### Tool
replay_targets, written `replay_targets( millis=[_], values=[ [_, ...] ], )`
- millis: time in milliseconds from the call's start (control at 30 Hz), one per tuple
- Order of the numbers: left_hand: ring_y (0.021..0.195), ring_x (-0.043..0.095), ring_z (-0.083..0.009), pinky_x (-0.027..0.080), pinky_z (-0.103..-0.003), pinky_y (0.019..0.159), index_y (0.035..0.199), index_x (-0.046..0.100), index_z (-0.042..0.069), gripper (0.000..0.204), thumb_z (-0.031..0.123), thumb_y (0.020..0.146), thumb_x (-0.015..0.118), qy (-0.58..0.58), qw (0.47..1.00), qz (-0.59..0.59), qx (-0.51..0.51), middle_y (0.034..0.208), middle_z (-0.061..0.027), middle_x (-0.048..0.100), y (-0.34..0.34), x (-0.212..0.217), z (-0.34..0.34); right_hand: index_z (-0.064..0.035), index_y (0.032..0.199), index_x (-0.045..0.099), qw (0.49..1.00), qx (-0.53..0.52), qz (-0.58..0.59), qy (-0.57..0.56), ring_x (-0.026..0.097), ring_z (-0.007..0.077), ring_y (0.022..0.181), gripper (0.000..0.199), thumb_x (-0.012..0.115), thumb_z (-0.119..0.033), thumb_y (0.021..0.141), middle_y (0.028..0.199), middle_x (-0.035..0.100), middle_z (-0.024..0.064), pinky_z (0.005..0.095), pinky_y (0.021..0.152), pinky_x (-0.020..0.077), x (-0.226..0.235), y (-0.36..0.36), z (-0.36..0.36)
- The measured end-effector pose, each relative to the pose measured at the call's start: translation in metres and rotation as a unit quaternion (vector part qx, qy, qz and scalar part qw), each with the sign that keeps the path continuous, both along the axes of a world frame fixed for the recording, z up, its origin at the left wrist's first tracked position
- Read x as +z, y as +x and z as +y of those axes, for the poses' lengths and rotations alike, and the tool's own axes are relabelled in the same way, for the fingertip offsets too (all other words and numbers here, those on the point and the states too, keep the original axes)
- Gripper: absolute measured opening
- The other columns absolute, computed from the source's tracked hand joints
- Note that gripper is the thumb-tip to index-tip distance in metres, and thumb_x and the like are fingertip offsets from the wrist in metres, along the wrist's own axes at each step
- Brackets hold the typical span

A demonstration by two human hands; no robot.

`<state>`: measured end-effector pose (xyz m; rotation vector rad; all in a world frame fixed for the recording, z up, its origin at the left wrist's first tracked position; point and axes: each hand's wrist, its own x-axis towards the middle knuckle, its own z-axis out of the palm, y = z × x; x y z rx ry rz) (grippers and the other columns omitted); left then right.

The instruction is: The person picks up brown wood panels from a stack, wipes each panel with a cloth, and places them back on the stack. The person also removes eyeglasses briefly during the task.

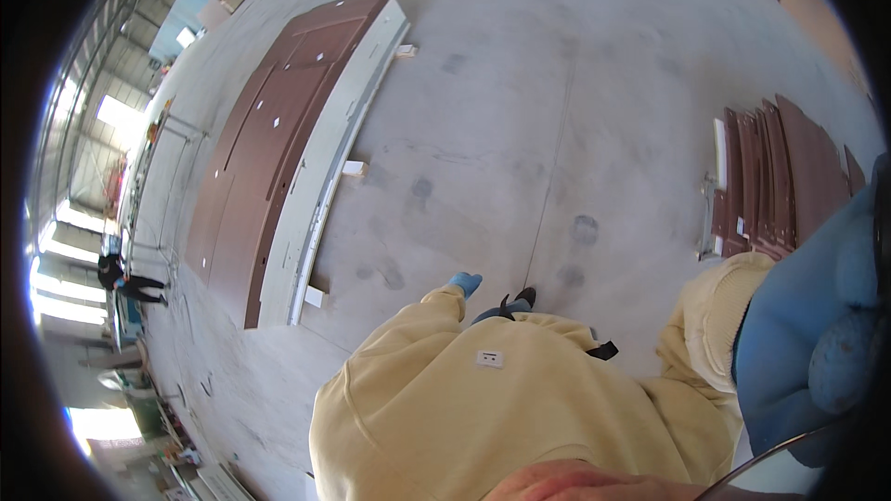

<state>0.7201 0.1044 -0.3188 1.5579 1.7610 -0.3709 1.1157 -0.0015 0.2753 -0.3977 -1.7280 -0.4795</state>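
My left hand [466, 284], in a blue glove, hangs low beside my body above the concrete floor. Nothing shows in it, and its fingers are too small and hidden from above to read. Close to the camera at the right edge is my right hand [803, 339], also blue-gloved and raised high. Its fingers are curled; what they hold, if anything, is out of sight. A thin curved dark rim [775, 448] passes just below it. To the left lies a stack of brown door panels [269, 144] with pale edges, raised on small white blocks [355, 168].
Several brown panels [756, 176] stand leaning together at the right. Far left, another person [130, 280] in dark clothes is near a metal frame [167, 162] and equipment. Grey concrete floor [483, 130] with a long seam stretches ahead of my feet.
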Motion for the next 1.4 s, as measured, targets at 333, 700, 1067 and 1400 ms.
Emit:
replay_targets(
  millis=[333, 700, 1067, 1400],
  values=[
    [0.06, 0.054, -0.0161, 0.044, -0.038, 0.052, 0.114, 0.068, 0.006, 0.039, 0.04, 0.094, 0.071, -0.157, 0.965, -0.201, 0.063, 0.079, -0.0022, 0.063, 0.184, 0.018, 0.013, 0.0109, 0.138, 0.056, 0.961, -0.24, 0.127, 0.048, 0.07, 0.0387, 0.115, 0.036, 0.051, -0.002, 0.105, 0.129, 0.069, 0.0235, 0.0459, 0.104, 0.0543, 0.004, 0.168, -0.135],
    [0.074, 0.059, -0.0153, 0.048, -0.037, 0.065, 0.108, 0.069, 0.007, 0.03, 0.035, 0.097, 0.067, -0.198, 0.954, -0.199, -0.106, 0.086, -0.0037, 0.066, 0.476, -0.003, -0.068, 0.0017, 0.125, 0.071, 0.509, -0.562, 0.563, -0.33, 0.072, 0.0178, 0.099, 0.036, 0.07, -0.024, 0.099, 0.11, 0.078, 0.014, 0.0329, 0.09, 0.0564, -0.275, 0.401, -0.398],
    [0.081, 0.056, -0.0075, 0.047, -0.026, 0.07, 0.125, 0.071, 0.01, 0.038, 0.036, 0.097, 0.075, -0.17, 0.859, -0.375, -0.305, 0.097, 0.0037, 0.066, 0.777, 0.073, -0.141, -0.002, 0.124, 0.073, 0.387, -0.535, 0.604, -0.447, 0.074, 0.0285, 0.107, 0.042, 0.067, -0.034, 0.098, 0.112, 0.077, 0.0185, 0.0387, 0.096, 0.0551, -0.353, 0.506, -0.463],
    [0.141, 0.051, -0.0266, 0.042, -0.038, 0.117, 0.15, 0.049, -0.003, 0.062, 0.033, 0.103, 0.066, 0.058, 0.822, -0.51, -0.247, 0.154, -0.0161, 0.053, 0.969, 0.176, -0.171, -0.0023, 0.125, 0.073, 0.295, -0.502, 0.683, -0.441, 0.072, 0.0275, 0.111, 0.043, 0.065, -0.034, 0.097, 0.115, 0.077, 0.0173, 0.0383, 0.099, 0.0537, -0.376, 0.553, -0.522]
  ],
)
